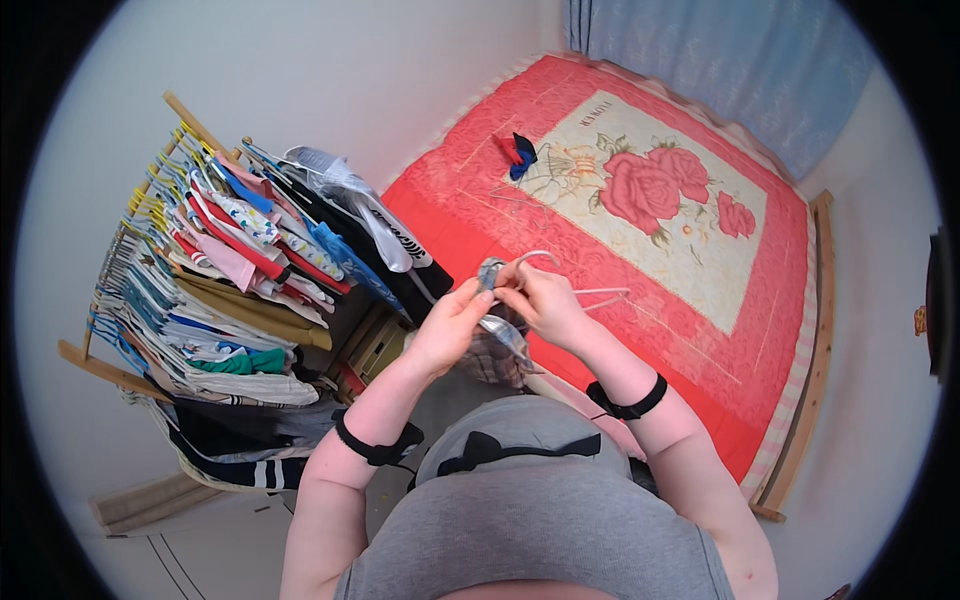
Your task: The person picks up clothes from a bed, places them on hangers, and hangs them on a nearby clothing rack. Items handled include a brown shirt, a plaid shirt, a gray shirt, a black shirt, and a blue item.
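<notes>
A plaid garment (pixel 499 349) hangs below my two hands in front of my body. Its collar or upper edge is pinched by my left hand (pixel 454 322). My right hand (pixel 544 300) is close beside the left, its fingers closed at the garment's edge and around the neck of a pale pink hanger (pixel 607 292). The hanger's hook curves up above my right knuckles, and one end sticks out to the right of that hand. Part of the garment is hidden behind my fingers and forearms.
A wooden rack (pixel 112 371) at the left is packed with clothes on hangers. Ahead and right lies a bed with a red floral cover (pixel 675 300); a red and blue cloth item (pixel 521 156) and thin wire hangers (pixel 536 202) lie on it. Wooden drawers (pixel 379 352) stand behind the rack.
</notes>
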The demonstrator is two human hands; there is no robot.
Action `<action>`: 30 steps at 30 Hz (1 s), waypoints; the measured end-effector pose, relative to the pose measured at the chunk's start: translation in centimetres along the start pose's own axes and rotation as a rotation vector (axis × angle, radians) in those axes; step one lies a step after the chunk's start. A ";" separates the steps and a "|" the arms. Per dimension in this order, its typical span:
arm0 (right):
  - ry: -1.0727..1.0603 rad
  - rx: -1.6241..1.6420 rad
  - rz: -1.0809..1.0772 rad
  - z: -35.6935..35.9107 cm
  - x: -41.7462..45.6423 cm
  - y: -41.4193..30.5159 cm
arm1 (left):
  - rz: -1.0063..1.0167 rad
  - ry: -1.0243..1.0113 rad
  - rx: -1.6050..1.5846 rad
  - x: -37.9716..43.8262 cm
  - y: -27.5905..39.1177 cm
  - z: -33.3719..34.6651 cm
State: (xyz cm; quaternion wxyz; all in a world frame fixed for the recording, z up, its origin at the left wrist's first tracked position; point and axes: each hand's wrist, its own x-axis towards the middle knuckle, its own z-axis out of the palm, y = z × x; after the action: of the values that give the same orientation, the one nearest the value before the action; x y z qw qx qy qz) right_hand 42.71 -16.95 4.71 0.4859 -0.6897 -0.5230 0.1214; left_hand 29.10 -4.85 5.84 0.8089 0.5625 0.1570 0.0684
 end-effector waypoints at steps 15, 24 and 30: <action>0.543 0.077 0.040 -4.6 -1.2 5.6 | 0.271 0.131 0.794 -1.1 1.7 -1.9; -0.107 0.648 0.415 -1.1 -5.0 11.7 | 0.228 0.159 0.450 -2.7 3.7 -2.4; -0.117 0.731 0.395 2.6 -2.9 10.8 | 0.252 0.194 0.420 -3.4 5.2 -3.4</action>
State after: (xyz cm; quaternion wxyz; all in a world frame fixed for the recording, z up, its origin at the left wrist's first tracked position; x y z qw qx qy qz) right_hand 46.26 -17.72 -6.21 0.6354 -0.5509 -0.3301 0.4288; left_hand 25.10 -0.93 10.16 0.6408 0.7239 0.1732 0.1881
